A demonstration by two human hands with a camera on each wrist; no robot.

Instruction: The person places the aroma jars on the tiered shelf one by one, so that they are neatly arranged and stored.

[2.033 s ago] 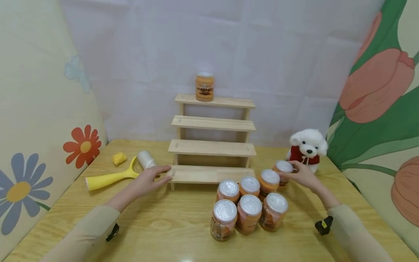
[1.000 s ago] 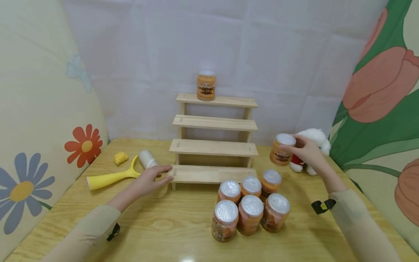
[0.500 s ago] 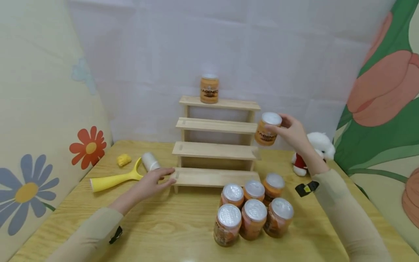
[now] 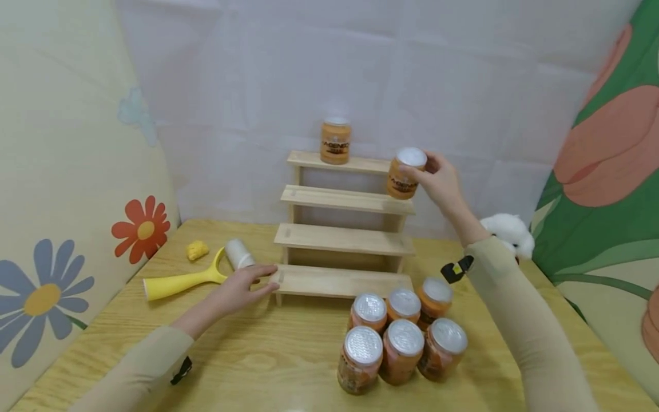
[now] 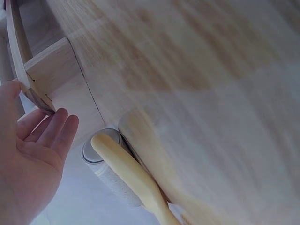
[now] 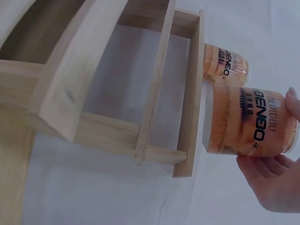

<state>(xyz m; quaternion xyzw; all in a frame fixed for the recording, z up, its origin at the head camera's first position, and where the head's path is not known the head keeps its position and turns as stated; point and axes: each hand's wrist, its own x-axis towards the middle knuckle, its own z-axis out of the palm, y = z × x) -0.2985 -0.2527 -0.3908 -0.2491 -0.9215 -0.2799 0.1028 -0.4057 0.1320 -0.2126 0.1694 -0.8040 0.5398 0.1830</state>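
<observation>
**A:** Right hand (image 4: 441, 180) has its fingers wrapped round an orange jar (image 4: 402, 173) by the lid end, holding it in the air just off the right end of the rack's top shelf (image 4: 355, 164). Left hand (image 4: 242, 286) is flat, fingers relaxed, resting on the left end of the bottom step (image 4: 337, 281), gripping nothing.

**B:** Yeah, and there's already another jar (image 4: 336, 141) standing up there. Wrist view shows the held jar (image 6: 251, 121) tilted and close beside the shelf's edge.

**A:** That's my worry tbh. Shelf looks narrow, so if it goes down tilted or half off the end, it could tip off onto the six jars (image 4: 401, 337) clustered below.

**B:** Or clip the side post and shake the whole rack. The flat hand on the step probably helps there.

**A:** Lint roller (image 4: 195, 273) and the plush dog (image 4: 507, 234) look well out of the way.
</observation>
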